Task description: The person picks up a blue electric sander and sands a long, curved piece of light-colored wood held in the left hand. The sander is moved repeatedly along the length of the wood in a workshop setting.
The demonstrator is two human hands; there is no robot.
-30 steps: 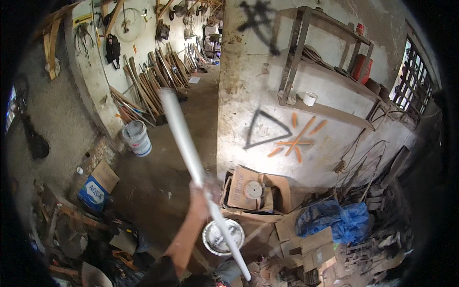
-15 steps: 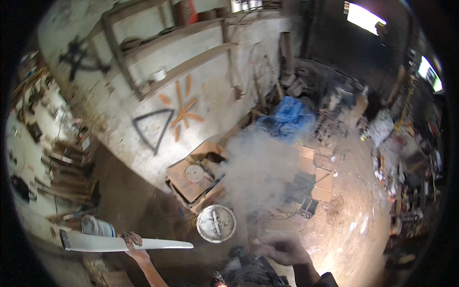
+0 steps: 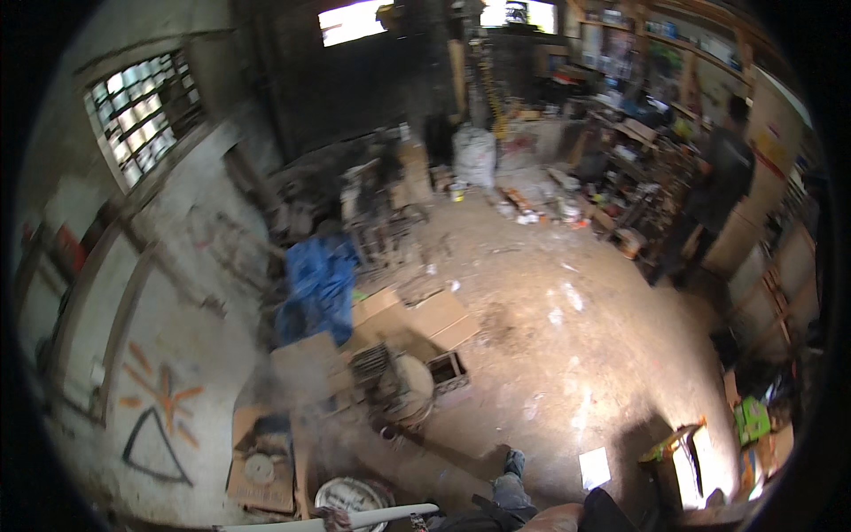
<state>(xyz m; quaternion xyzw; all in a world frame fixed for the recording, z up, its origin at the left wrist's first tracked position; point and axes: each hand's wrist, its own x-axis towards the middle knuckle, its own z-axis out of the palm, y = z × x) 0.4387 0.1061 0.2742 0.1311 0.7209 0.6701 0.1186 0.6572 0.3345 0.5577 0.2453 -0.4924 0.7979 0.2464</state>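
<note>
At the bottom edge, my left hand is closed round a long white tapered blade, which lies nearly level across the view. Its left end runs to the lower rim. Just behind the blade is a round white-smeared bucket top, partly covered by it. My right hand shows only as a patch of skin at the lower edge beside a dark sleeve; its fingers cannot be made out. One of my legs, with a shoe, extends forward between the hands.
A cardboard box holding a round disc stands by the left wall. Ahead lie a blue tarp, flattened cardboard and a crate. A person stands at the right near cluttered shelves. A bright-sided box sits at the lower right.
My view has swung right, shifting the tarp and wall leftward and bringing the person into view. The grey dust cloud looks thinner. My left hand still grips the blade, now lower in view.
</note>
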